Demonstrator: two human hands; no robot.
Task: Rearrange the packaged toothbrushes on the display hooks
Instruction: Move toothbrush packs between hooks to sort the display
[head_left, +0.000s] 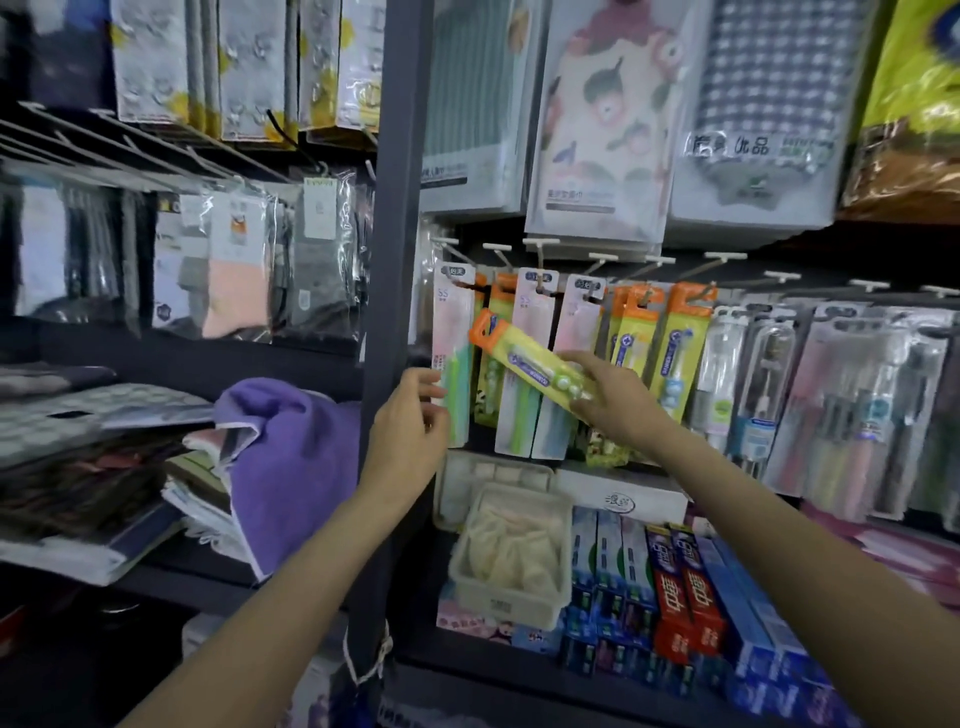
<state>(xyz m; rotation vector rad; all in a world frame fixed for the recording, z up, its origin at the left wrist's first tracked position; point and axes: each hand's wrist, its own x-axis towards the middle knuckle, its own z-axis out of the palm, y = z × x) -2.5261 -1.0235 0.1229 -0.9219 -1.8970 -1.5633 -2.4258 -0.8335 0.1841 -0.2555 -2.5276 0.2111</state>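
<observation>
- Right hand (605, 397), centre of the frame: fingers closed round the lower end of a yellow pack (524, 358) with an orange top, held off the hooks and tilted, its orange end pointing up and to the left.
- Left hand (415, 410), just left of centre: fingers curled against the lower edge of a pink pack (454, 332) that hangs on the leftmost hook; whether it truly grips the pack cannot be told.
- Hooks (602, 258), a white row across the middle right: pink packs and yellow-and-orange packs (680, 338) hang side by side; clear blister packs (841, 395) hang further right.
- Lower right: a pale basket (511, 587) beside upright toothpaste boxes (685, 587).
- Left of the dark upright post (395, 208): a purple towel (291, 457) on a shelf of folded goods.
</observation>
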